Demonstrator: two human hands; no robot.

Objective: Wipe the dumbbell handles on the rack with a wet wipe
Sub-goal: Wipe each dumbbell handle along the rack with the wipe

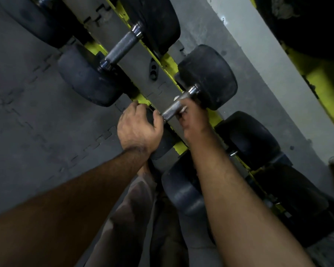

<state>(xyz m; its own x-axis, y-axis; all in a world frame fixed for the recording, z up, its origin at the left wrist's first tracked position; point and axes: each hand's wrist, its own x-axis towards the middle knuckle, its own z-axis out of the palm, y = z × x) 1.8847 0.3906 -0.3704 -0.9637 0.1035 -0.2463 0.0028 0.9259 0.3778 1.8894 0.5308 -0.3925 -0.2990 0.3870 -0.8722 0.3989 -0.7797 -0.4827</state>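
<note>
Head view looks steeply down on a yellow-green rack (171, 63) that carries black rubber-headed dumbbells in a row. Take the middle dumbbell's knurled steel handle (171, 112) as the landmark. The right hand (190, 114) is wrapped round this handle at the end toward the far head (210, 78), fingers curled over the bar, with a pale scrap of wet wipe (182, 109) showing between fingers and metal; another bit of white peeks out just above the hand. The left hand (138, 126) sits at the handle's near end, its fingers curled over the near head (162, 139) and the thumb touching the bar's tip, apparently steadying the weight.

Up the rack from the landmark lies a second dumbbell whose handle (121, 48) is bare and untouched by either hand. Below the landmark, more dumbbells (247, 139) lie partly hidden by the right forearm. Grey interlocking floor mats (27, 112) spread to the left of the rack.

Judging by this, the step in hand is the wiping of the middle handle. The next move probably calls for sliding or twisting the wipe along the knurling toward the left hand, then shifting to the neighbouring bar. Whether the other handles are already clean cannot be told.
</note>
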